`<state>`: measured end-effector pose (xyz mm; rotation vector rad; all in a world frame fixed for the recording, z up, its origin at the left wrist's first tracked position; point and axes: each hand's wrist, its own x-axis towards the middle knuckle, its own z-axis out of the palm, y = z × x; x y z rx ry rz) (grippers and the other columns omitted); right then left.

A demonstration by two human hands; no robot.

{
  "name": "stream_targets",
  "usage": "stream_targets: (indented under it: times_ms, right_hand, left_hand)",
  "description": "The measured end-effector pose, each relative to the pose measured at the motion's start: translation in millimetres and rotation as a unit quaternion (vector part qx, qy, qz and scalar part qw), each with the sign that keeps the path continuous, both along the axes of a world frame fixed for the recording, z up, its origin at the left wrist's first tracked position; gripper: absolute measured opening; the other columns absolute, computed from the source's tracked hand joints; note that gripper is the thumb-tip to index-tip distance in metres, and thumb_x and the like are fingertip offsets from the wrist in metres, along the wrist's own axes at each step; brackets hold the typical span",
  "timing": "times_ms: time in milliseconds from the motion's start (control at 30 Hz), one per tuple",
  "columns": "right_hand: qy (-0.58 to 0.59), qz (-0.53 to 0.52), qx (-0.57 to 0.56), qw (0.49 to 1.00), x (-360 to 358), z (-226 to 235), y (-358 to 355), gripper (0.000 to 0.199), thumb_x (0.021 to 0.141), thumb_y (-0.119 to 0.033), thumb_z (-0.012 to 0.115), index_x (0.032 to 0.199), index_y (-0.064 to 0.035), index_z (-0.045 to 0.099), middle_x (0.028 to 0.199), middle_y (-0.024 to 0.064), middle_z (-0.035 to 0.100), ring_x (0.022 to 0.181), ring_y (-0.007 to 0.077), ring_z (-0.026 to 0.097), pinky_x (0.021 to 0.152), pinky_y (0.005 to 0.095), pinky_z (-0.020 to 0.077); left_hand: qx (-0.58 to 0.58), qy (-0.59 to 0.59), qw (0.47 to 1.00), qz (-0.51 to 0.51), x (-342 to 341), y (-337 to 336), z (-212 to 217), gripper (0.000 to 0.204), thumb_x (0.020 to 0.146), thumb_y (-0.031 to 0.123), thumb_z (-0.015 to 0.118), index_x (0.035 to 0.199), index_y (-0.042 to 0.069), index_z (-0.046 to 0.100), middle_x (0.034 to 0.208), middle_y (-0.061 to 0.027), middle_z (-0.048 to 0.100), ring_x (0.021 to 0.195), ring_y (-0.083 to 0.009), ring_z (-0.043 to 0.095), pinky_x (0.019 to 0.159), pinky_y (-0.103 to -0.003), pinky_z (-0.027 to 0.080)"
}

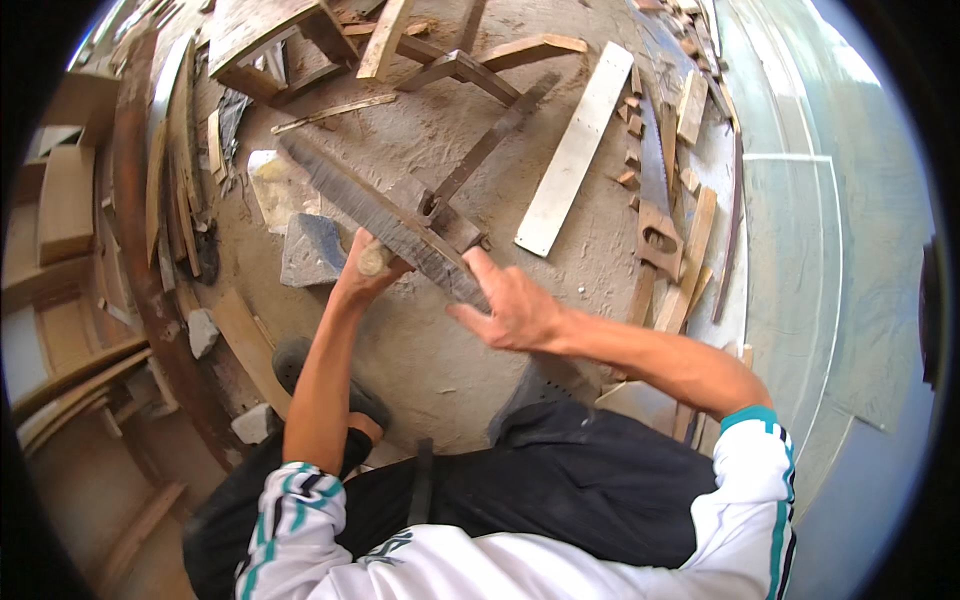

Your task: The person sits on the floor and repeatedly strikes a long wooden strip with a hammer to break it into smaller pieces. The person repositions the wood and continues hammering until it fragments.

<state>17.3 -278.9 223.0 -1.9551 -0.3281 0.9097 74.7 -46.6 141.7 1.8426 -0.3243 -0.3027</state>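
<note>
Your left hand is wrapped tight round a pale wooden handle; your right hand, fingers spread, presses flat to steady the long dark weathered plank, propped above the sandy floor.

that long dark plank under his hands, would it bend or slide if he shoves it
The long dark plank looks thick and rough-sawn, so it is probably stiff rather than floppy. Its coarse face and the dusty ground suggest it would drag, not slip. The right hand presses its near end and the left hand grips beside it, likely steadying it.

one hand saw, one dark plank, two hands
</note>
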Motion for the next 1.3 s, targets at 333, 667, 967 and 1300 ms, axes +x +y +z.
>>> stream_targets:
  times_ms: [333,667,967,1300]
  right_hand:
    - [-0.208,-0.028,-0.003,0.978,2,-17,1,0.043,0.091,-0.017,0.067,0.121,0.0047,0.046,0.070,0.0167,0.066,0.059,0.0292,0.067,0.055,0.0382,0.0577]
    - [-0.258,-0.050,0.056,0.963,8,-4,3,0.022,0.091,-0.011,0.060,0.104,0.0045,0.050,0.060,0.0116,0.061,0.047,0.0205,0.061,0.043,0.0355,0.0496]
    - [-0.069,-0.002,0.006,0.998,12,-13,7,0.037,0.088,-0.009,0.066,0.114,0.0039,0.043,0.057,0.0131,0.056,0.045,0.0260,0.058,0.045,0.0376,0.0503]
    - [-0.098,-0.178,-0.193,0.960,9,-97,-105,0.046,0.085,-0.021,0.063,0.119,0.0065,0.049,0.072,0.0129,0.057,0.056,0.0237,0.059,0.050,0.0372,0.0536]
  left_hand:
    - [-0.084,0.122,0.989,0.030,-9,2,-8,0.027,0.078,-0.003,0.071,0.074,0.009,0.047,0.077,0.0026,0.047,0.072,-0.0095,0.046,0.067,-0.030,0.047]
    - [-0.154,0.108,0.982,-0.010,-3,10,-16,0.019,0.079,-0.001,0.071,0.077,0.008,0.054,0.080,0.0028,0.053,0.075,-0.0106,0.051,0.065,-0.030,0.047]
    - [-0.170,0.134,0.973,0.077,-3,5,-19,0.029,0.079,-0.007,0.071,0.073,0.010,0.047,0.075,0.0038,0.047,0.073,-0.0104,0.044,0.065,-0.029,0.044]
    - [-0.179,0.041,0.983,-0.026,-6,-6,-4,0.040,0.082,-0.002,0.075,0.068,0.010,0.040,0.071,0.0021,0.043,0.069,-0.0122,0.040,0.065,-0.030,0.039]
